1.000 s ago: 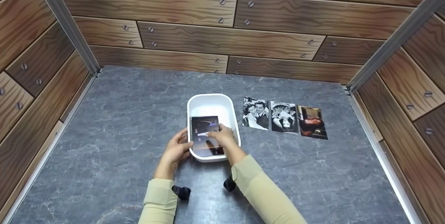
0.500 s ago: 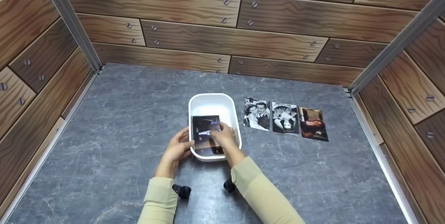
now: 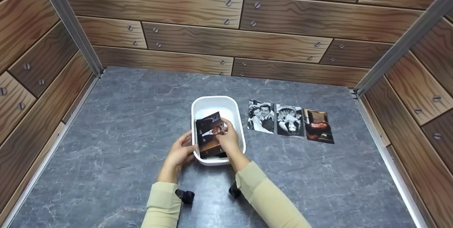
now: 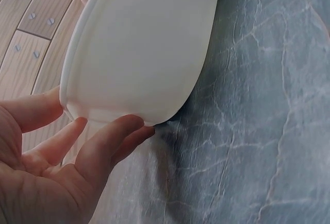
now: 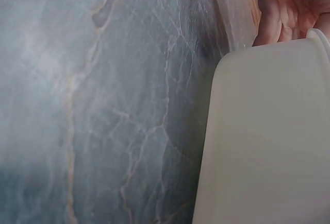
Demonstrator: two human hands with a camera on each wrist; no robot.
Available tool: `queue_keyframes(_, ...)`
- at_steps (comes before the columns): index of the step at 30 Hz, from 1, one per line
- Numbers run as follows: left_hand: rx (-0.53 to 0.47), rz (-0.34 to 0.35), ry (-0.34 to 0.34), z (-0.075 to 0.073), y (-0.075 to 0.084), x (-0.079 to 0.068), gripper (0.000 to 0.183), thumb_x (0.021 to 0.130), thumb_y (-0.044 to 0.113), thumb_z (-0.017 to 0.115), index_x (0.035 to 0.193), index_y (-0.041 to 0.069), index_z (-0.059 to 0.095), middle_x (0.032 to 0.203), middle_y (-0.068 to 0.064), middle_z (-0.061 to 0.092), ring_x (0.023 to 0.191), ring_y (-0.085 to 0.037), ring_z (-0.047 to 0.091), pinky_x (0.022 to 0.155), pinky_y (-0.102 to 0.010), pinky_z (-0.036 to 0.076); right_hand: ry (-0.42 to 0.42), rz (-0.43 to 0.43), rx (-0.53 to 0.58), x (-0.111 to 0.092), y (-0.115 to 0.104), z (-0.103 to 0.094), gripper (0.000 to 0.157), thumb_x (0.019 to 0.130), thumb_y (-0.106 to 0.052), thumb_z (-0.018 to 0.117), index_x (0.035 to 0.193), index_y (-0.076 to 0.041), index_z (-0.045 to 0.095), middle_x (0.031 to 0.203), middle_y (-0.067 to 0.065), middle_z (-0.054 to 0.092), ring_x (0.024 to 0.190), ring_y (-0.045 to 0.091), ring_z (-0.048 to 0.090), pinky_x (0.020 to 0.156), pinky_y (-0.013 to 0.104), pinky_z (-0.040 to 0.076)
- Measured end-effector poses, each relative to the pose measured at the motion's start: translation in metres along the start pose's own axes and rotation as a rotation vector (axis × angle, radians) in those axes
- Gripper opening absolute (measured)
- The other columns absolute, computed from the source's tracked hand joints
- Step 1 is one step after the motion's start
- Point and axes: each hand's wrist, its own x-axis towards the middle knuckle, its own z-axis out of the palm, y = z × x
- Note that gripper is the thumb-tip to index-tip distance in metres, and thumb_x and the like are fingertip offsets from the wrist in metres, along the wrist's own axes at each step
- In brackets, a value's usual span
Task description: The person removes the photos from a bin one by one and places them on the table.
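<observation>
A white plastic tub (image 3: 216,102) stands in front of me in the head view. My left hand (image 3: 180,153) grips its left side, thumb at the rim and fingers against the outer wall, as the left wrist view also shows. Inside the tub, my right hand (image 3: 229,140) pinches a dark photo (image 3: 209,146) with a suited figure on it, by its right side. The photo sits tilted, and dark edges of something else show beneath it. In the right wrist view the tub's outer wall (image 5: 268,131) hides the right hand's fingers.
Three photos lie in a row right of the tub: a black-and-white couple (image 3: 261,116), another black-and-white picture (image 3: 290,120) and a brown-and-red one (image 3: 319,126). Wood-patterned walls (image 3: 198,40) enclose the grey marbled tabletop (image 3: 141,114) at the back and sides.
The photo under my right hand has turned and tilted inside the tub, so its suited figure now shows. My right fingers have shifted slightly up along it. My left hand stays on the tub.
</observation>
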Motion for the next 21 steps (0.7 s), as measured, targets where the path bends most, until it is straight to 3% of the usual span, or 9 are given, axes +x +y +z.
queue_keyframes(5, -0.014, 0.000, 0.006, 0.000, 0.000, -0.002, 0.062, 0.089, -0.008, 0.054, 0.147, 0.003, 0.037, 0.148, -0.028, 0.038, 0.117, -0.036, 0.055, 0.089, -0.044, 0.052, -0.001, -0.006, 0.026, 0.001, -0.005, -0.001, 0.066, 0.074, 0.013, 0.064, 0.134, -0.013, 0.056, 0.096, 0.012, 0.063, 0.083, 0.020, 0.056, 0.072, 0.029, 0.050)
queue_keyframes(11, -0.004, -0.001, 0.012, 0.001, 0.000, -0.001, 0.061, 0.089, -0.006, 0.055, 0.147, 0.003, 0.038, 0.147, -0.029, 0.038, 0.115, -0.034, 0.056, 0.084, -0.039, 0.053, 0.001, -0.083, 0.037, 0.007, -0.017, -0.013, 0.062, 0.077, 0.012, 0.065, 0.133, -0.012, 0.057, 0.095, 0.014, 0.064, 0.078, 0.016, 0.057, 0.066, 0.024, 0.049)
queue_keyframes(16, 0.001, -0.006, 0.012, 0.001, 0.000, -0.001, 0.061, 0.089, -0.006, 0.055, 0.147, 0.003, 0.037, 0.148, -0.030, 0.037, 0.117, -0.036, 0.055, 0.084, -0.039, 0.053, 0.036, -0.128, 0.112, 0.023, -0.026, -0.038, 0.061, 0.074, 0.015, 0.064, 0.132, -0.005, 0.057, 0.090, 0.014, 0.062, 0.075, 0.012, 0.053, 0.063, 0.018, 0.046)
queue_keyframes(21, 0.016, -0.013, 0.022, 0.001, 0.000, -0.001, 0.062, 0.089, -0.005, 0.056, 0.148, 0.004, 0.037, 0.147, -0.030, 0.038, 0.116, -0.035, 0.057, 0.079, -0.034, 0.054, 0.085, -0.076, 0.165, 0.044, -0.028, -0.076, 0.062, 0.076, 0.016, 0.060, 0.134, -0.004, 0.054, 0.103, 0.020, 0.062, 0.080, 0.014, 0.053, 0.064, 0.017, 0.047)
